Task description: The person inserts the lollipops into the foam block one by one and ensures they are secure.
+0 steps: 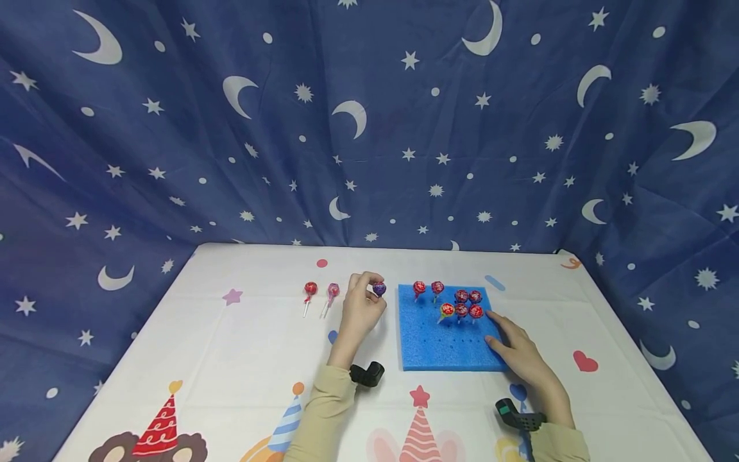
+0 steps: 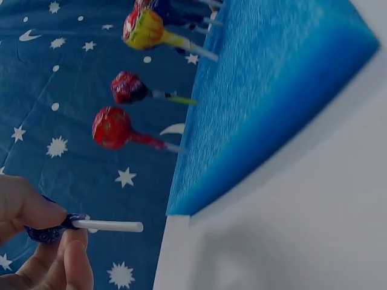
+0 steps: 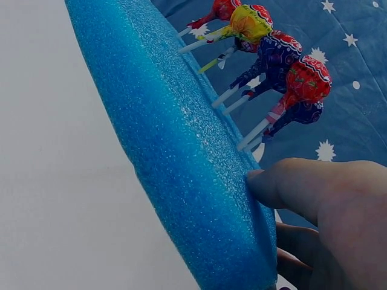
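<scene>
My left hand [image 1: 362, 308] pinches a purple-wrapped lollipop [image 1: 379, 289] by its wrapped head, just left of the blue foam board [image 1: 421, 353]. In the left wrist view, the white stick [image 2: 112, 226] of this lollipop points toward the board's side. My right hand [image 1: 519, 350] rests at the board's right edge, with the thumb [image 3: 266, 184] on its top and the other fingers along its side. Several lollipops stand upright in the board, among them a yellow-and-red one [image 1: 447, 310] and a red one [image 1: 419, 288] near the back left corner.
Left of my left hand, a red lollipop [image 1: 310, 289] and a pink lollipop [image 1: 333, 290] lie on the white printed tablecloth [image 1: 242, 346]. Small holes dot the board's front half. A blue curtain [image 1: 369, 141] with moons and stars hangs behind the table.
</scene>
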The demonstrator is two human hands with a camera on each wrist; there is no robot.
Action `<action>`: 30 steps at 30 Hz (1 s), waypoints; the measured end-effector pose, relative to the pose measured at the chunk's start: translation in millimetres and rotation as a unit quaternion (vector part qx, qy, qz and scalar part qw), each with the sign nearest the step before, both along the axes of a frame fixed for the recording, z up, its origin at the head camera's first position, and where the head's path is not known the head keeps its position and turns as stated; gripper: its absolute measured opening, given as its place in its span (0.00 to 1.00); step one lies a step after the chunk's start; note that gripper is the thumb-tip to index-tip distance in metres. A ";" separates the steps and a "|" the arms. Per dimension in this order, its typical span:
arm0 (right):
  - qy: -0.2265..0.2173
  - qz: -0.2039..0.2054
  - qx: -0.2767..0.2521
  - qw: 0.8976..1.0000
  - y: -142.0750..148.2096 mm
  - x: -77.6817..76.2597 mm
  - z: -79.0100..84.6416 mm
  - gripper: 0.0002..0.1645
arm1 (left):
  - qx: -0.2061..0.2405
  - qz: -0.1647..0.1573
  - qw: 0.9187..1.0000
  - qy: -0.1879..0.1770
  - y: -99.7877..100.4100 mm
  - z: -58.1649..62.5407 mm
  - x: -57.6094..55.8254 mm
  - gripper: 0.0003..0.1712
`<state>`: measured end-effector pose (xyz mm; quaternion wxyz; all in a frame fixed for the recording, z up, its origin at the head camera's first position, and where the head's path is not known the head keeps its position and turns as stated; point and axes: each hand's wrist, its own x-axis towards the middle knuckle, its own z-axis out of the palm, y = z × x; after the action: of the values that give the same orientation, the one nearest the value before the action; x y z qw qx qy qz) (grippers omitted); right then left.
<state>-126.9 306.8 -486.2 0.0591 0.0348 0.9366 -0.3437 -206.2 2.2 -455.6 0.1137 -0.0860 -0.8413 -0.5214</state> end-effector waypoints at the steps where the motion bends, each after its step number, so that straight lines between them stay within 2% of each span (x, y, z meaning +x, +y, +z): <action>1: -0.001 -0.001 0.000 1.000 -0.1 0.2 0.0 0.38 | 0.010 -0.009 1.000 0.001 1.8 0.5 0.5 0.22; 7: -0.007 -0.005 -0.001 1.000 -0.4 0.4 -0.6 0.38 | 0.043 -0.050 0.998 0.011 11.7 -2.2 3.0 0.22; 17: -0.006 -0.003 0.003 1.000 -0.7 0.1 0.9 0.37 | 0.049 -0.124 0.990 0.045 27.3 -10.7 7.4 0.19; 25: -0.005 -0.003 0.002 1.000 -0.7 -0.6 1.4 0.38 | 0.038 -0.166 0.984 0.058 38.3 -16.5 11.6 0.21; 30: -0.001 -0.001 0.006 1.000 0.2 -1.1 -0.3 0.38 | 0.028 -0.192 0.978 0.081 46.9 -20.8 13.4 0.20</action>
<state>-128.0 307.0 -486.5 0.0591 0.0364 0.9385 -0.3383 -192.8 49.0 -476.5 0.0815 -0.2844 -0.7822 -0.5483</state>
